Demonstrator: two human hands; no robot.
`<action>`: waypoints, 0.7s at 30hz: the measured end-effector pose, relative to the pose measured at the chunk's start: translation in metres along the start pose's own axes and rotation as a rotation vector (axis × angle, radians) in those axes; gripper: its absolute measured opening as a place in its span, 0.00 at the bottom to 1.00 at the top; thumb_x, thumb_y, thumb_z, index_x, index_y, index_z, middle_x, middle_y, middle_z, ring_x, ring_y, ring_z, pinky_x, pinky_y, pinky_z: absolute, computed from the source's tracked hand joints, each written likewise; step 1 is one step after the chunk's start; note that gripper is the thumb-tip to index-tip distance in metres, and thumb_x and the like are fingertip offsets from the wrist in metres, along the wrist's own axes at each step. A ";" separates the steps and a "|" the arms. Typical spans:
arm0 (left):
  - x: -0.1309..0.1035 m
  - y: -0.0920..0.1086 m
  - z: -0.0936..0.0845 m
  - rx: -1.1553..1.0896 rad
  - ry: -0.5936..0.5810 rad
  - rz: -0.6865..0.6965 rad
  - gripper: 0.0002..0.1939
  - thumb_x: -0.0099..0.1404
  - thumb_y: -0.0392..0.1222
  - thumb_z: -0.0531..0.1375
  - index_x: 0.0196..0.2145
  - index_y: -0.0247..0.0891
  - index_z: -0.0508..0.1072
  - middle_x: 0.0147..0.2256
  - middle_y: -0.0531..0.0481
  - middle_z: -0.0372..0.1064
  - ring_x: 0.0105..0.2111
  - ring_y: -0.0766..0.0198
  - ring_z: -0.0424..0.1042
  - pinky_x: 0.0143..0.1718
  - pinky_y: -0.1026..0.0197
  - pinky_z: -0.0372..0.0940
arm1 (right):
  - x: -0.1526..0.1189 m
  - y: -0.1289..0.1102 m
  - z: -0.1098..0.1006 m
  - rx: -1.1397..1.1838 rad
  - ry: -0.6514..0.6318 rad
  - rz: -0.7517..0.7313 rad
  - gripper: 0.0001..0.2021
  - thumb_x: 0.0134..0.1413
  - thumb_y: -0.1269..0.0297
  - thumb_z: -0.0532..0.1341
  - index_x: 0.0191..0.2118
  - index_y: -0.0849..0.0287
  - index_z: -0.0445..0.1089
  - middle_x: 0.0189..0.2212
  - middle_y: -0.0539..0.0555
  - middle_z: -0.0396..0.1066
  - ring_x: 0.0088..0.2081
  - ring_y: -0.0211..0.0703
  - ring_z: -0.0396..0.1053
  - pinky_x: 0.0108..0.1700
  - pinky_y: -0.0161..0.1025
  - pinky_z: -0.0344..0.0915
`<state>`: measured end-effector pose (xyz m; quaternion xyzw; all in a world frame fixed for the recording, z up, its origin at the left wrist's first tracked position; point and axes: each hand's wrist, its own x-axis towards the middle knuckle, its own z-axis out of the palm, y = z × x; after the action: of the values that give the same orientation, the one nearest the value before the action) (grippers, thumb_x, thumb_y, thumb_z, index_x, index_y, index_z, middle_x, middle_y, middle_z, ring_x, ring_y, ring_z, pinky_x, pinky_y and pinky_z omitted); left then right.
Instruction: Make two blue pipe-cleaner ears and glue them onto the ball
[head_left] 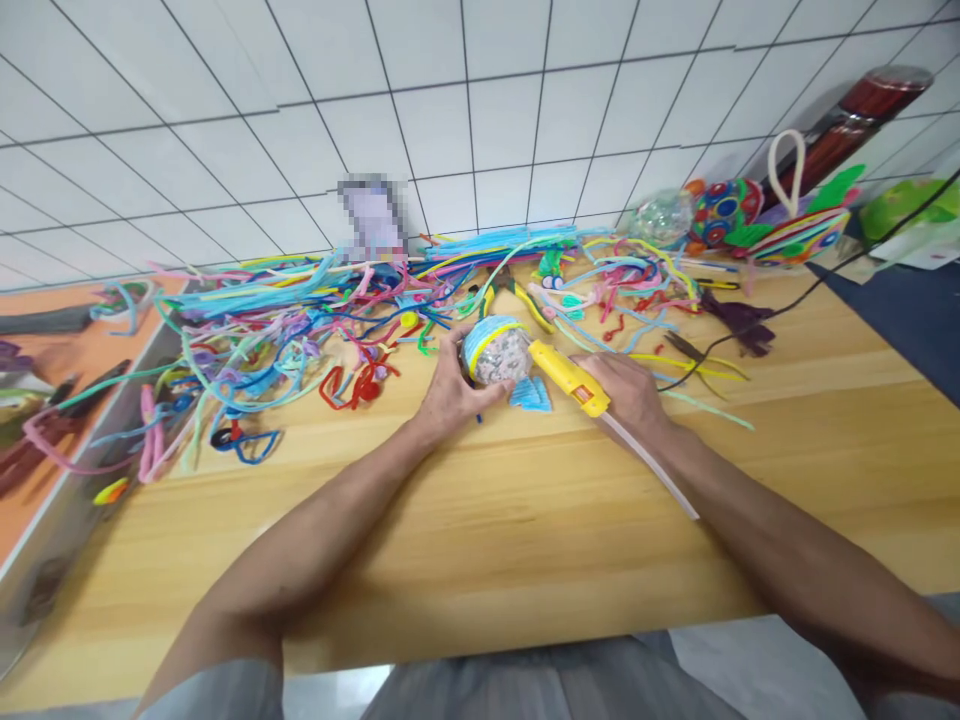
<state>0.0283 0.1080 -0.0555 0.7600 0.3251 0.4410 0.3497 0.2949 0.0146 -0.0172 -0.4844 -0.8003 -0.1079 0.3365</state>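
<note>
My left hand [454, 395] is closed around the side of a clear ball [504, 358] whose upper part is covered in blue pipe cleaner with a yellow band. In my right hand [626, 390] is a yellow hot glue gun [568, 378], its nozzle close to the ball's right side; whether it touches I cannot tell. A clear glue stick [652, 468] sticks out of the gun's back end. Just below the ball lies a small blue fan-shaped piece [531, 394]. Behind the ball rest pliers with yellow and black handles [534, 306].
Tangled pipe cleaners [262, 330] cover the table's back and left. A black cord [795, 300] crosses the right side. At the back right are another clear ball [664, 218], colourful crafted figures [724, 212] and a dark red flask [847, 130]. A phone [373, 220] leans on the tiled wall.
</note>
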 end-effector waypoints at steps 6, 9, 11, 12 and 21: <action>0.001 0.005 -0.004 0.211 -0.013 0.169 0.51 0.60 0.59 0.73 0.71 0.45 0.52 0.67 0.36 0.58 0.69 0.42 0.60 0.70 0.37 0.58 | 0.000 -0.006 -0.001 0.055 -0.061 -0.011 0.10 0.72 0.63 0.56 0.48 0.58 0.74 0.36 0.56 0.81 0.37 0.48 0.77 0.41 0.42 0.68; 0.002 0.007 -0.006 0.269 -0.013 0.207 0.49 0.61 0.60 0.72 0.70 0.45 0.54 0.65 0.37 0.61 0.66 0.43 0.63 0.68 0.37 0.60 | 0.001 -0.006 -0.001 0.046 -0.061 -0.021 0.10 0.72 0.63 0.56 0.46 0.58 0.75 0.33 0.55 0.79 0.36 0.47 0.76 0.39 0.42 0.67; 0.002 0.006 -0.006 0.276 -0.011 0.210 0.49 0.61 0.61 0.72 0.70 0.44 0.54 0.65 0.36 0.62 0.66 0.43 0.63 0.68 0.38 0.61 | 0.001 -0.005 0.000 0.047 -0.071 -0.018 0.11 0.73 0.62 0.55 0.46 0.57 0.75 0.34 0.55 0.80 0.36 0.47 0.76 0.40 0.42 0.67; 0.002 0.006 -0.006 0.270 -0.013 0.208 0.49 0.61 0.61 0.72 0.70 0.44 0.54 0.65 0.36 0.62 0.66 0.43 0.63 0.67 0.38 0.62 | 0.001 -0.005 0.000 0.049 -0.074 -0.015 0.11 0.73 0.62 0.55 0.46 0.57 0.75 0.34 0.55 0.80 0.36 0.47 0.76 0.40 0.42 0.67; 0.000 0.001 -0.001 0.234 -0.026 0.171 0.53 0.58 0.60 0.74 0.71 0.44 0.53 0.67 0.34 0.60 0.67 0.41 0.63 0.69 0.36 0.60 | 0.004 -0.012 -0.005 0.047 -0.059 -0.077 0.10 0.70 0.62 0.59 0.50 0.57 0.75 0.35 0.56 0.80 0.37 0.49 0.77 0.39 0.43 0.66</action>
<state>0.0277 0.1079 -0.0546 0.8260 0.3040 0.4185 0.2241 0.2859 0.0089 -0.0090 -0.4482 -0.8303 -0.0873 0.3195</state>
